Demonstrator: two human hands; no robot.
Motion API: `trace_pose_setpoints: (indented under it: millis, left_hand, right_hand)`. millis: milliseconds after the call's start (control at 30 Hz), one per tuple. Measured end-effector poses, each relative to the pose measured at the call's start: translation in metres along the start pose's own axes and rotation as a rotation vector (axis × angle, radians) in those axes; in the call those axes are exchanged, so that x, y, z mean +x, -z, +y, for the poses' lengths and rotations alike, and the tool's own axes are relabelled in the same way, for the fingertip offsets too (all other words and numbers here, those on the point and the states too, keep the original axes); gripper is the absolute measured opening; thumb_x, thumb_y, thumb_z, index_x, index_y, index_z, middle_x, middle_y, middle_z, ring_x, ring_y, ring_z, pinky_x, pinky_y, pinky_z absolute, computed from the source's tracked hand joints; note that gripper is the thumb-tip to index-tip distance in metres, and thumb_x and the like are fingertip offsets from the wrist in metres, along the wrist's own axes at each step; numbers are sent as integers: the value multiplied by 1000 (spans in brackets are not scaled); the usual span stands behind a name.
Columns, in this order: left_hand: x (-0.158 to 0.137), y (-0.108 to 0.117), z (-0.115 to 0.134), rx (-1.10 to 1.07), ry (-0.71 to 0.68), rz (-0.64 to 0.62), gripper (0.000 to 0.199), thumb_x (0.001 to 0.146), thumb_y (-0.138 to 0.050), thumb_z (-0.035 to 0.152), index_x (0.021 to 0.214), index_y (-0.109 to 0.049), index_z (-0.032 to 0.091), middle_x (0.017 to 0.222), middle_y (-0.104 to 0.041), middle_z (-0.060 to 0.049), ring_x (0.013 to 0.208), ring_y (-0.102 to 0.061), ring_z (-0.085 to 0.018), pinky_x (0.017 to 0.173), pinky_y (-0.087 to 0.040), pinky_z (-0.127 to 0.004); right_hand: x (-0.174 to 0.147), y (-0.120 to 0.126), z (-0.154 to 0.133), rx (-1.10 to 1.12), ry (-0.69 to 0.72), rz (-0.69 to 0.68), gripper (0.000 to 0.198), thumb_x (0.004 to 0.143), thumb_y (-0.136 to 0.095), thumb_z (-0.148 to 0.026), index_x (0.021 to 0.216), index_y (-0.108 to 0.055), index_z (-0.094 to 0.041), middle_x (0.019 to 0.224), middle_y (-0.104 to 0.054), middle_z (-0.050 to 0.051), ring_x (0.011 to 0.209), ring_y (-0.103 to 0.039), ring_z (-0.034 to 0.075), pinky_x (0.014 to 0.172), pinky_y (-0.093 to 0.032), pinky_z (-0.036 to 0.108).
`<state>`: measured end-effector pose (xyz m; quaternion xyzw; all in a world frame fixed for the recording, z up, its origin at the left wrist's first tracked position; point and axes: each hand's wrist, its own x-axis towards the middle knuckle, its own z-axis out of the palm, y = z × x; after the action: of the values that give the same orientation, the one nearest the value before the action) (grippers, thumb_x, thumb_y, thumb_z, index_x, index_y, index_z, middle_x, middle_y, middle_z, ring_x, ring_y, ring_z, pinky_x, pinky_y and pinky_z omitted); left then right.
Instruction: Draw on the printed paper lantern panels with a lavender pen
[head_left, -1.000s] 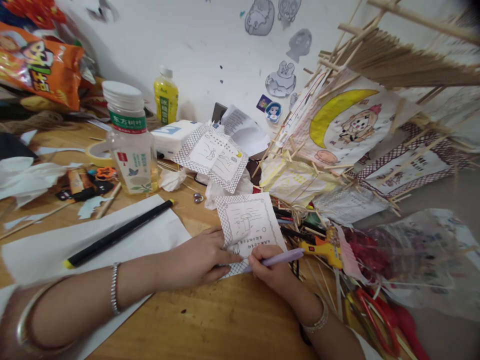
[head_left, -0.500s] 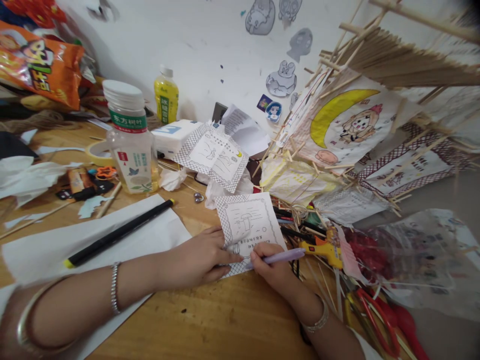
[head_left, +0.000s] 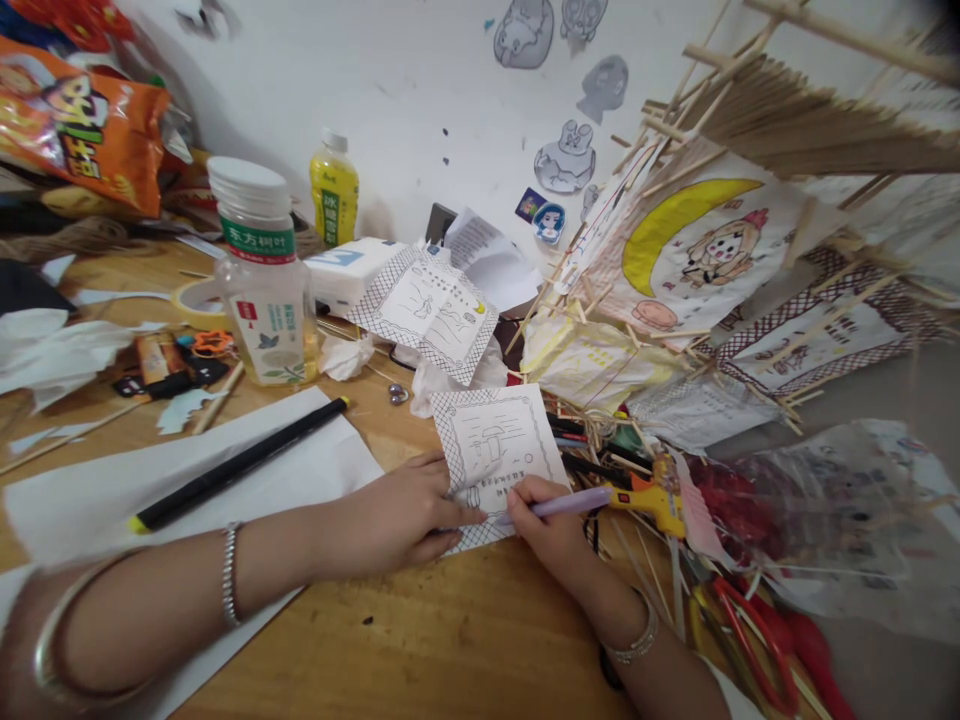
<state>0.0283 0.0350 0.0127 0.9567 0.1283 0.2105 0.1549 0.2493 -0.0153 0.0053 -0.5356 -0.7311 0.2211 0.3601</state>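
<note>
A white paper card point(head_left: 491, 440) with a cross-hatched border, line drawings and handwriting lies on the wooden table. My left hand point(head_left: 409, 515) rests flat on its lower left edge, index finger stretched out over the paper. In a pinch, my right hand point(head_left: 551, 525) grips a light purple pen point(head_left: 581, 502), its tip down at the card's lower border. A second card point(head_left: 427, 310) with a similar hatched border and a small yellow moon lies behind. Under my left forearm is a white sheet point(head_left: 315, 480) with a black marker point(head_left: 247, 465) on it.
A clear tea bottle point(head_left: 270, 330) and a yellow drink bottle point(head_left: 334, 190) stand at the back left. To the right rises a wooden stick frame point(head_left: 720, 60) with drawn panels. Nearby lie a yellow glue gun point(head_left: 652, 503) and red-handled scissors point(head_left: 757, 640).
My right hand has shifted slightly to the right along the card's lower border, with the pen still in it. My left hand stays in place.
</note>
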Motion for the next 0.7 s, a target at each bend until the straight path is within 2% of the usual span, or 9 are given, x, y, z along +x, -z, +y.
trace_pose_setpoints:
  millis: [233, 500, 700]
  left_hand:
    - [0, 0, 0, 10, 6, -26, 37, 86, -56, 21, 121, -63, 25, 118, -65, -12, 107, -58, -30, 89, -45, -43]
    - [-1, 0, 0, 18, 9, -28, 38, 85, -56, 21, 123, -62, 25, 110, -67, -11, 104, -59, -31, 90, -45, -44]
    - [-1, -1, 0, 15, 2, -16, 37, 86, -56, 21, 122, -63, 25, 115, -66, -11, 106, -58, -30, 92, -44, -45]
  right_hand:
    - [2, 0, -1, 37, -28, 27, 32, 82, -47, -25, 52, -35, -22, 49, -38, -6, 48, -39, 11, 48, -29, 24]
    - [3, 1, -4, 45, -48, 31, 31, 80, -47, -24, 52, -33, -23, 47, -38, -6, 47, -40, 11, 47, -30, 24]
    - [4, 2, -5, 67, -56, 24, 30, 79, -46, -24, 51, -34, -23, 47, -38, -6, 47, -40, 11, 47, -31, 23]
